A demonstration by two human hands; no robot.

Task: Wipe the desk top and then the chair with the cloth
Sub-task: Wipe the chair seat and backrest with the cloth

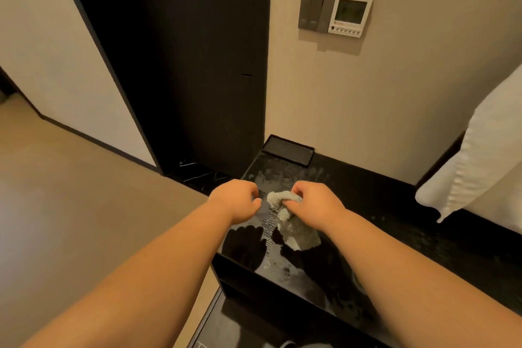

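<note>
Cloth (282,200): one, grey, bunched, gripped from above in the right hand (313,203), over the left end of the table (367,206). Its lower end hangs toward the top; contact unclear.

Left hand (234,200): fingers curled, just beside the cloth. Can't tell if it pinches anything.

Other counts: one shallow black tray (288,151) in the back-left corner against the wall, one thermostat (350,14), and grey switch plates (313,10) beside it.

Table top is glossy black, with pale smears between the tray and the hands, and it reflects both hands.

Room: beige wall behind, dark panel (183,65) to the left, tan floor (70,178).

White bedding (480,150) overhangs the table's right end. The left and near edges face open floor.
</note>
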